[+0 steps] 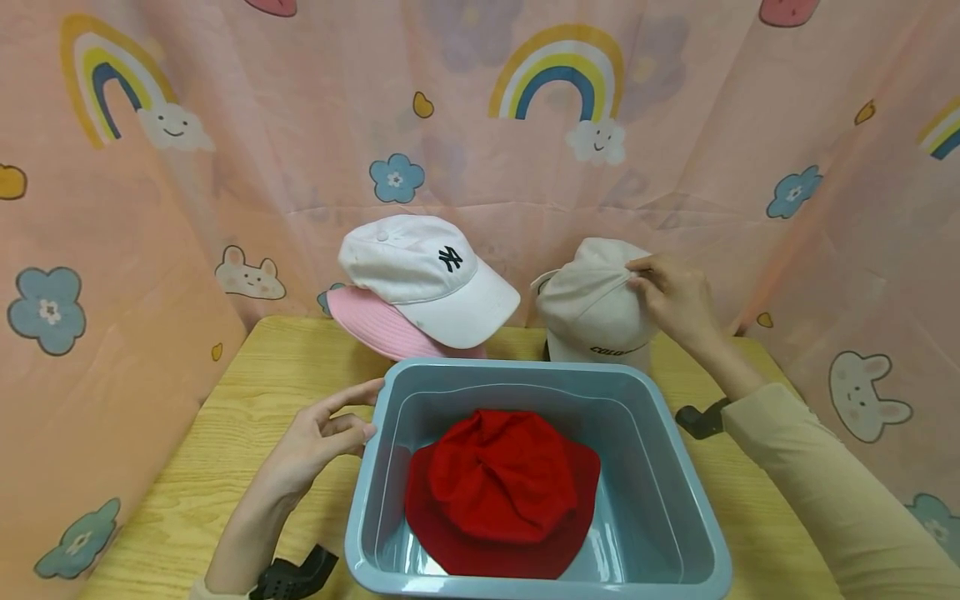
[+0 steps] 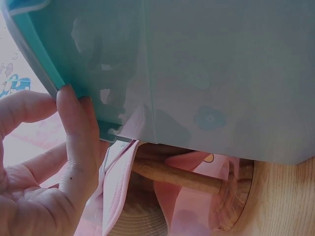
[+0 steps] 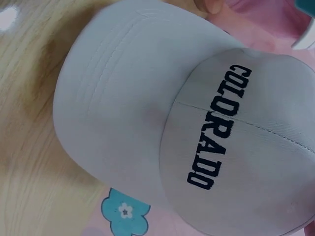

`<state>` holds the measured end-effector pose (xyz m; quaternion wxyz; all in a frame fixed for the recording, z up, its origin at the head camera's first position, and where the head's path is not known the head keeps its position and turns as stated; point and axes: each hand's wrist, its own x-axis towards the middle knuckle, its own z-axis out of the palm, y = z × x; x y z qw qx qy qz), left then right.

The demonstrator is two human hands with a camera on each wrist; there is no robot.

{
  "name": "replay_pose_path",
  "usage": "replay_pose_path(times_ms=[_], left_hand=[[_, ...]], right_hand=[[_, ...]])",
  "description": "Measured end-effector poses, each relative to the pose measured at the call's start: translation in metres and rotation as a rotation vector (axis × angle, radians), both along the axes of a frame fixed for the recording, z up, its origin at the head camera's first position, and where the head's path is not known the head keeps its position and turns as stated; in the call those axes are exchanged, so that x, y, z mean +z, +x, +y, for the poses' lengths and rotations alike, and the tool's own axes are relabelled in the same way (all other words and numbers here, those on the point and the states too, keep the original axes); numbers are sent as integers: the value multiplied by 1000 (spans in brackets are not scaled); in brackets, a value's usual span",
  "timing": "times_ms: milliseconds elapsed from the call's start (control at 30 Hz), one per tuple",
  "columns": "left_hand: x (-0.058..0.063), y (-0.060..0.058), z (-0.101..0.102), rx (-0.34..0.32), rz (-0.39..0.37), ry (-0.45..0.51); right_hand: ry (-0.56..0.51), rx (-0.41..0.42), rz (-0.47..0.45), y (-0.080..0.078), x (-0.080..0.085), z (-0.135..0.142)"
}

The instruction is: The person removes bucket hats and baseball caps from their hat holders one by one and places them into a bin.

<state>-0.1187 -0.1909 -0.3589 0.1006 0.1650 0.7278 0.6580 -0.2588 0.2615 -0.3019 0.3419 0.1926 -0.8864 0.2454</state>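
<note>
My right hand (image 1: 678, 300) pinches the crown of a beige baseball cap (image 1: 596, 304) at the back right of the table. Dark COLORADO lettering crosses the cap's (image 3: 256, 123) front in the right wrist view. My left hand (image 1: 315, 442) rests its fingertips against the left rim of a blue-grey plastic basin (image 1: 517, 372). From the left wrist view, its fingers (image 2: 76, 132) touch the basin's outer wall (image 2: 221, 73) near the rim. Inside the basin lies a red bucket hat (image 1: 502, 483), crown up.
Behind the basin, a white cap (image 1: 412, 258) with a black logo sits above a pink brim (image 1: 382, 325). A wooden post with a round base (image 2: 187, 177) shows in the left wrist view. A pink patterned curtain (image 1: 300, 125) hangs around the wooden table (image 1: 217, 467).
</note>
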Motion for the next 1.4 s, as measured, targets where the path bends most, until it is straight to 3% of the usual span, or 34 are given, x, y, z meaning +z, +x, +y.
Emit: replay_pose_path(times_ms=[433, 800, 1400], left_hand=[[1, 0, 0, 4, -3, -4], [0, 0, 0, 8, -3, -10], [0, 0, 0, 12, -7, -6]], right_hand=[[-31, 1, 71, -3, 7, -2], [-72, -34, -46, -3, 14, -2], [-68, -56, -5, -8, 28, -5]])
